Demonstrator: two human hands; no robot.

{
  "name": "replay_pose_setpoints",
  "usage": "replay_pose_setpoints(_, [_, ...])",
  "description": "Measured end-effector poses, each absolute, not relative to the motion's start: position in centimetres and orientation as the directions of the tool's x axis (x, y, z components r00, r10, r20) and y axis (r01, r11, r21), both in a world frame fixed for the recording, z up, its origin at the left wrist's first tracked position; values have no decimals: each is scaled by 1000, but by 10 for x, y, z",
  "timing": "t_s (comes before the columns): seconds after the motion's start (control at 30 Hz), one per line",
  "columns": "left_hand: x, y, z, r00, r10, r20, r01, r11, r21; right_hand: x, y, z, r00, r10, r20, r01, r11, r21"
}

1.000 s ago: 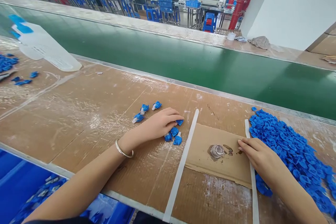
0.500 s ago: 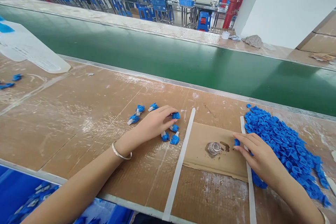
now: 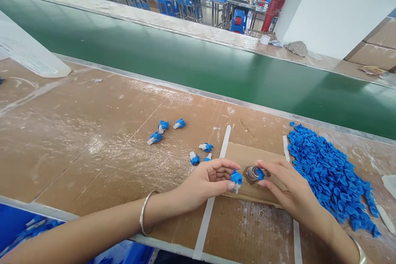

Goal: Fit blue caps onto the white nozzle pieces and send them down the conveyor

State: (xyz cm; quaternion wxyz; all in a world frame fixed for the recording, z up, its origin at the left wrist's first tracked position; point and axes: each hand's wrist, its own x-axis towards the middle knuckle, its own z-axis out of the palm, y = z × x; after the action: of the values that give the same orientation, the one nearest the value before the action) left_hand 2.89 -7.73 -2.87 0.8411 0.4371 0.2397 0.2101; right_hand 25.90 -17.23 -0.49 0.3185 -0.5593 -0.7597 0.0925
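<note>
My left hand [image 3: 208,182] pinches a small blue-and-white plastic part [image 3: 236,180] over the left edge of a cardboard pad [image 3: 244,154]. My right hand [image 3: 289,189] holds a small blue cap [image 3: 260,173] right beside a small clear round dish [image 3: 251,173] set in the pad. The two hands are close together, almost touching at the fingertips. Several finished blue-and-white parts [image 3: 198,152] lie loose on the bench to the left. A big heap of blue caps [image 3: 328,173] lies to the right.
A green conveyor belt [image 3: 185,57] runs behind the cardboard-covered bench [image 3: 77,132]. Two white strips [image 3: 213,192] border the pad. A blue bin [image 3: 18,231] with parts sits below the near edge. People work at blue racks in the far background.
My left hand left the loose parts and came right to the pad with one part. My right hand took a blue cap and brought it to the dish. The camera tilted slightly.
</note>
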Motion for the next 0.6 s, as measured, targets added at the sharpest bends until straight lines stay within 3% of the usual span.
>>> replay_pose_setpoints(0.13, [32, -85, -31, 820, 541, -186, -193, 568, 800, 244, -179, 6, 66, 964, 259, 570, 177, -803])
replay_pose_setpoints(0.23, [32, -91, -33, 833, 527, -169, -216, 591, 777, 232, -182, 6, 151, 967, 203, 343, 141, -928])
replay_pose_setpoints(0.43, [31, -96, -33, 848, 512, -138, -234, 594, 770, 217, -185, 1, 123, 982, 145, 163, 125, -979])
replay_pose_setpoints(0.6, [30, -98, -30, 856, 501, -130, -242, 609, 755, 212, -187, -1, 73, 979, 188, 193, 171, -966])
